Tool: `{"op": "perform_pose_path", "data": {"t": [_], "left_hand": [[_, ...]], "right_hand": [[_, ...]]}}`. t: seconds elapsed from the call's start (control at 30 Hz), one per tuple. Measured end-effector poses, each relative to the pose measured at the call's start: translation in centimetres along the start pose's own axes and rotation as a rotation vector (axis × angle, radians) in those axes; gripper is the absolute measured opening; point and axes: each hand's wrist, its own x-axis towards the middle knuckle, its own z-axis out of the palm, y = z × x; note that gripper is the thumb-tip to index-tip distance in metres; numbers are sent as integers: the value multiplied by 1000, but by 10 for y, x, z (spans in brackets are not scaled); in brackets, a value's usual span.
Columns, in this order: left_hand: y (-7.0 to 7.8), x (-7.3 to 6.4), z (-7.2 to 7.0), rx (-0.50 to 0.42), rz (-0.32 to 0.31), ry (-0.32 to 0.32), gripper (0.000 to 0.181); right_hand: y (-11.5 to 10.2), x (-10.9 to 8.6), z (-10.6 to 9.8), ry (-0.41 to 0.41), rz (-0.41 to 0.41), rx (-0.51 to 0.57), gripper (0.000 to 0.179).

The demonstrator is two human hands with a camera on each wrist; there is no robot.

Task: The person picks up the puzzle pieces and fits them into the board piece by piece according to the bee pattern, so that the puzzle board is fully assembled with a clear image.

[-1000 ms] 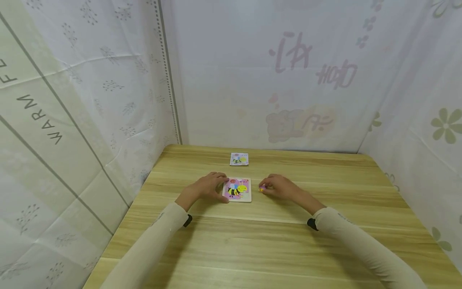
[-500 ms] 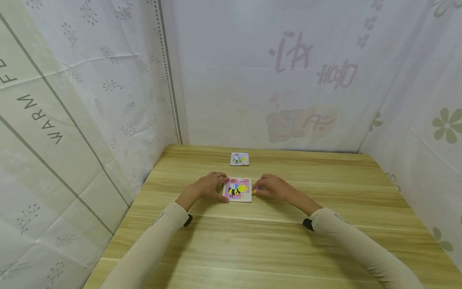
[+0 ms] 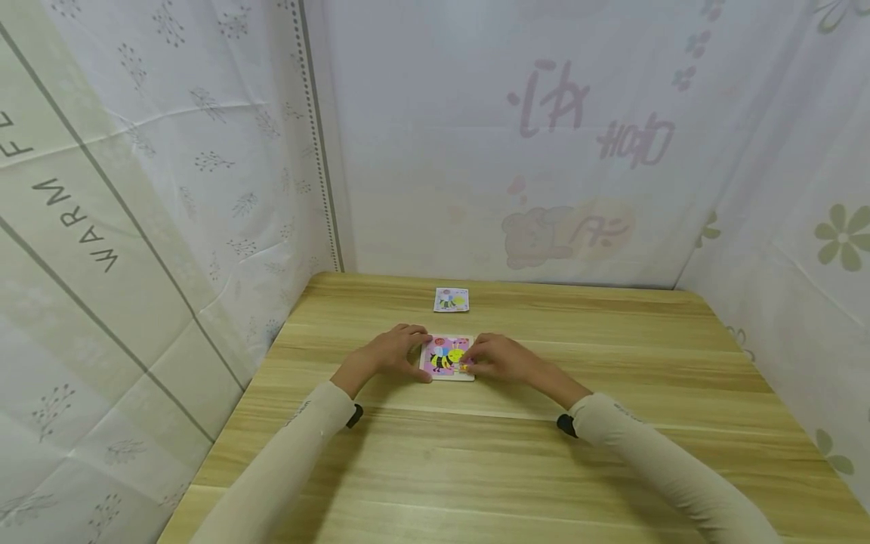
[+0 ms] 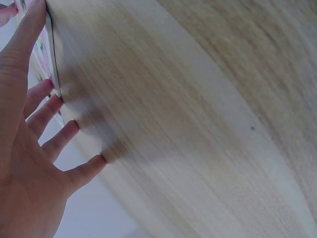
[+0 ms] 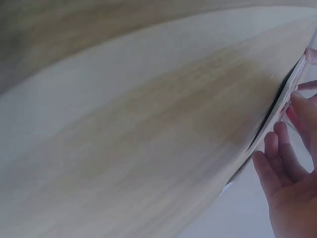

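Note:
A square bee jigsaw puzzle board (image 3: pixel 450 378) with a pale rim lies flat on the table. Across its left side my left hand (image 3: pixel 393 351) holds it, thumb at the near corner and forefinger at the far corner. Over the lower right part of the board, my right hand (image 3: pixel 501 359) pinches a small pink and yellow puzzle piece (image 3: pixel 465 368), partly hidden by the fingers. In the left wrist view, the thumb and fingers of the left hand (image 4: pixel 34 148) meet the board's edge. The right hand (image 5: pixel 292 178) reaches over the board in the right wrist view.
Behind the board lies a square picture card (image 3: pixel 451 300) with the same bee. The wood-grain table (image 3: pixel 421 461) is bounded by patterned cloth (image 3: pixel 435 151) at the back and both sides.
My right hand has moved left with the puzzle piece, from the table beside the board to over its lower right part. The left hand and the board have stayed put.

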Motion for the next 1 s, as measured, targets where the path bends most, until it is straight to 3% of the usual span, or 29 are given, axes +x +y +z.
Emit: {"op": "perform_pose_path", "data": {"t": [0.73, 1.0], "left_hand": [[2, 1, 0, -4, -17, -11, 93], [1, 2, 1, -2, -23, -6, 92]], "right_hand": [[-10, 7, 5, -63, 73, 10, 19], [-9, 7, 7, -60, 54, -18, 18]]}}
